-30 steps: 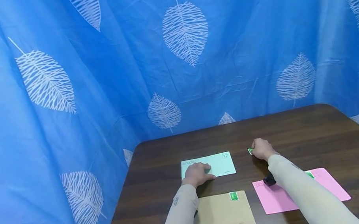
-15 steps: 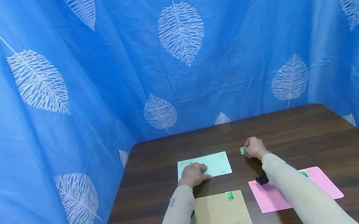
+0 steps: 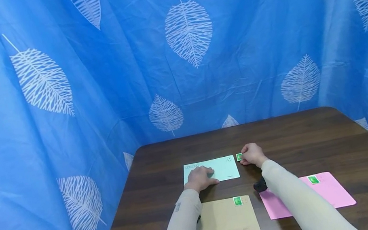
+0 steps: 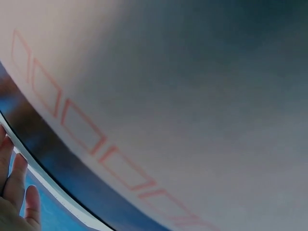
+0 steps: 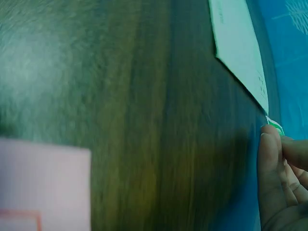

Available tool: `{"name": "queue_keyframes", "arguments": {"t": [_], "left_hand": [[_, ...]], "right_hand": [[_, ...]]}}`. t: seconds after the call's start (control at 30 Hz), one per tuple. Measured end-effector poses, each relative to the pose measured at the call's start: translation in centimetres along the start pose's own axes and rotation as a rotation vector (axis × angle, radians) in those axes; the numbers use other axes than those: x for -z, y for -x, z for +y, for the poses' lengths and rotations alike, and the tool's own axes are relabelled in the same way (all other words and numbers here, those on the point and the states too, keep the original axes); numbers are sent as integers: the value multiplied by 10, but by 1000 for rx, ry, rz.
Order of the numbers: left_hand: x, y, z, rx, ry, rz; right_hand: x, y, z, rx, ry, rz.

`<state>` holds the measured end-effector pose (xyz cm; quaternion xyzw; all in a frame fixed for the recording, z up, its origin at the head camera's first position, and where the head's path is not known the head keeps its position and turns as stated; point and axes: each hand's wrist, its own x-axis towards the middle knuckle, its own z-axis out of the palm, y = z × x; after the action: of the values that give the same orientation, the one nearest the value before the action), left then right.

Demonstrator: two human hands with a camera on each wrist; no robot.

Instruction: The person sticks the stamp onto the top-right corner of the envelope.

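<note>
A mint-green envelope lies toward the far side of the table, with printed boxes in its top corners. My left hand rests on its left part, thumb spread to the right; its fingers show at the edge of the left wrist view. Just right of the envelope's upper right corner, my right hand pinches a small green stamp between thumb and finger. In the right wrist view the stamp sticks out past the fingertips, close to the envelope's corner.
Nearer on the brown wooden table lie a tan envelope and a pink envelope, each bearing a green stamp at upper right. My right forearm crosses above the pink one. Blue leaf-patterned curtains surround the table.
My right hand has moved left with the pinched stamp, from well right of the mint envelope to beside its corner. The left hand has stayed on the envelope.
</note>
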<state>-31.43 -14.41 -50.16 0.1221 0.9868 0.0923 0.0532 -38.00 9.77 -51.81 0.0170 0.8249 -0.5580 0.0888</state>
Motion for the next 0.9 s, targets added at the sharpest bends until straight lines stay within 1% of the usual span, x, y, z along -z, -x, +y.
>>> {"name": "queue_keyframes", "arguments": {"t": [0.17,0.4,0.47,0.6,0.77,0.9], "left_hand": [[3,-2,1,3,-9,5],[0,-2,0,10,-6,4],[0,-1,1,15,-5,6],[0,-2,1,21,-4,17],[-3,-4,-1,18,1,14],[-5,-2,-1,17,14,11]], "right_hand": [[-8,-1,-7,9,0,-5],[-19,1,-9,13,26,-19],[-22,0,-9,31,35,-21],[-24,-1,-10,50,45,-9],[-28,-1,-10,43,70,16],[-32,-2,-6,54,63,25]]}}
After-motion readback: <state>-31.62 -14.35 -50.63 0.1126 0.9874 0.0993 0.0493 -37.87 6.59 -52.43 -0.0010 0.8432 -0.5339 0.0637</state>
